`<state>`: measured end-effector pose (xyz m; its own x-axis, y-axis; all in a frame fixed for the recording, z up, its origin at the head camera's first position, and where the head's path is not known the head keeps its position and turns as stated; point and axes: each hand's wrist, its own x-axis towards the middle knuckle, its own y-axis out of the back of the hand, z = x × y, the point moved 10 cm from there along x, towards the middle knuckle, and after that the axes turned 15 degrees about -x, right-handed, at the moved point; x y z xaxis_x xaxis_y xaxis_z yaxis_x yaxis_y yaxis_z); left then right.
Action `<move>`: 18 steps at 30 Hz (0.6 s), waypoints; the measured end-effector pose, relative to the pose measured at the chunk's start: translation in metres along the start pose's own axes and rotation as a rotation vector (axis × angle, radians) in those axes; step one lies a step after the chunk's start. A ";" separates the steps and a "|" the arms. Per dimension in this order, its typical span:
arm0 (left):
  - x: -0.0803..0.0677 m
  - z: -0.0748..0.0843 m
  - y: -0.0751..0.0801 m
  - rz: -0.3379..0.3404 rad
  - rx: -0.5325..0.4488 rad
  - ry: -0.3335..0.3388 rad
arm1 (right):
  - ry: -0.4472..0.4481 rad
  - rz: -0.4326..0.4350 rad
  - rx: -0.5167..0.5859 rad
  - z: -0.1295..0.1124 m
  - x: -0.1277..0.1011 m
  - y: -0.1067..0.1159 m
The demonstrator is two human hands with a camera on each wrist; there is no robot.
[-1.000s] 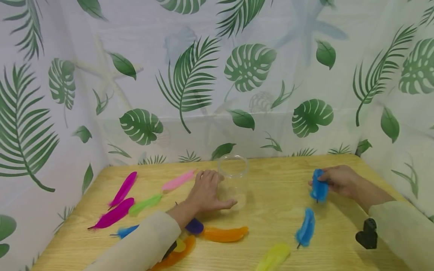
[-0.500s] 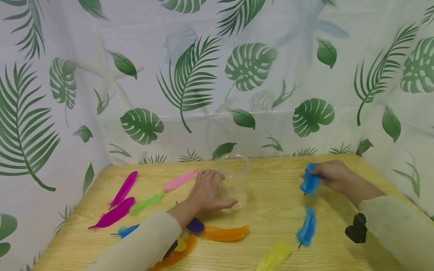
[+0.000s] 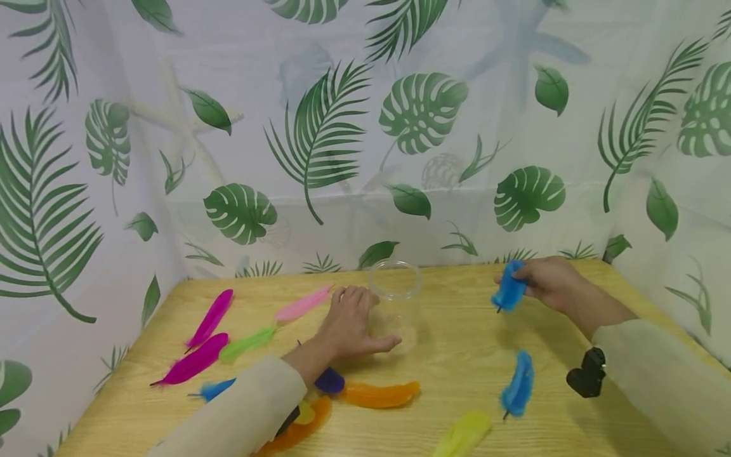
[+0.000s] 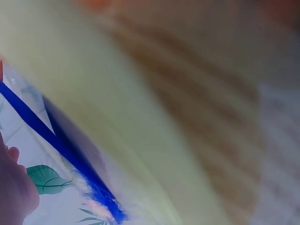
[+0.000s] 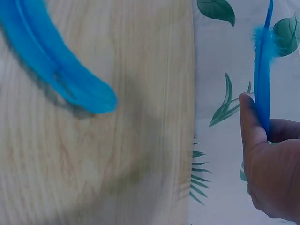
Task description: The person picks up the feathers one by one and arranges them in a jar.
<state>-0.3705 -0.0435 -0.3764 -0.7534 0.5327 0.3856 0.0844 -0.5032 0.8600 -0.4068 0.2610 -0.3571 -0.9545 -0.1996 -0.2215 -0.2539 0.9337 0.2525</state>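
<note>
My left hand (image 3: 351, 324) holds the left side of a clear plastic cup (image 3: 395, 298) standing upright toward the table's back, thumb across its front and fingers curved at its side. My right hand (image 3: 551, 285) pinches a blue feather (image 3: 509, 285) in the air to the cup's right, quill pointing down. In the right wrist view, that feather (image 5: 263, 89) sits between thumb and finger. On the table below lies another blue feather (image 3: 518, 384). A dark blue feather (image 3: 329, 379) lies partly hidden under my left wrist; a blurred pale yellow shape fills much of the left wrist view.
Two magenta feathers (image 3: 194, 360), a green one (image 3: 247, 344) and a pink one (image 3: 302, 303) lie on the left. Near the front are orange feathers (image 3: 382, 395) and a yellow one (image 3: 464, 433). A leaf-printed cloth (image 3: 342, 235) rises behind the wooden table (image 3: 457, 355).
My right hand has moved left and slightly farther back with the blue feather, closer to the cup. The left hand has stayed at the cup.
</note>
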 end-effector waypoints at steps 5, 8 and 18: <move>0.000 0.000 -0.002 -0.001 -0.019 0.002 | 0.012 0.009 0.011 -0.009 0.001 -0.004; -0.001 -0.001 -0.001 -0.002 -0.033 0.002 | 0.009 0.012 0.016 -0.014 0.003 -0.009; 0.000 -0.001 -0.004 0.000 -0.028 -0.001 | 0.007 0.015 0.021 -0.019 0.007 -0.017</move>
<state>-0.3716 -0.0419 -0.3799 -0.7527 0.5335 0.3859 0.0663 -0.5217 0.8505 -0.4119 0.2377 -0.3446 -0.9593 -0.1879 -0.2109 -0.2365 0.9425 0.2363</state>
